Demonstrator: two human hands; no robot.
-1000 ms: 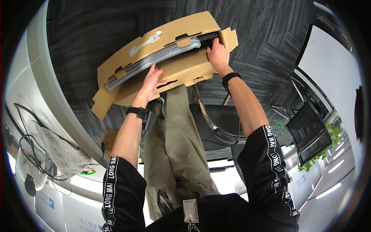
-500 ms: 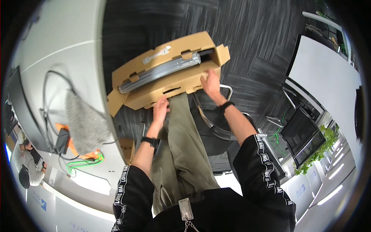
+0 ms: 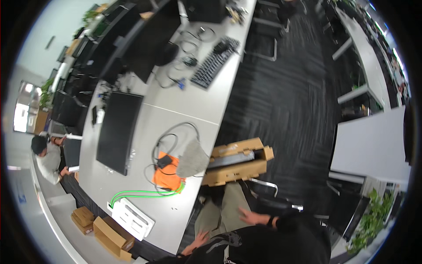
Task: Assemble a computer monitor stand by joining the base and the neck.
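My right hand (image 3: pixel 255 217) rests on my right thigh, fingers apart, holding nothing. Lower down, my left hand (image 3: pixel 197 242) lies by my left thigh with its fingers stretched out, and it too is bare of any object. Past my knees sits a long open cardboard box (image 3: pixel 239 174), apart from both hands. Inside it lies a long grey piece (image 3: pixel 232 159) that looks wrapped in clear plastic. The desk's edge and a grey cloth hide the left end of the box.
A white desk (image 3: pixel 193 108) runs along my left, bearing a grey cloth (image 3: pixel 193 159), orange item (image 3: pixel 167 176), green cables (image 3: pixel 145 192), monitor (image 3: pixel 118 132) and keyboard (image 3: pixel 215 64). Across it, a person (image 3: pixel 48 158) handles something. A chair (image 3: pixel 281 202) stands at my right.
Both hands have left the cardboard box and drawn back to my thighs. My view has swung up and left, bringing more of the desk into sight.
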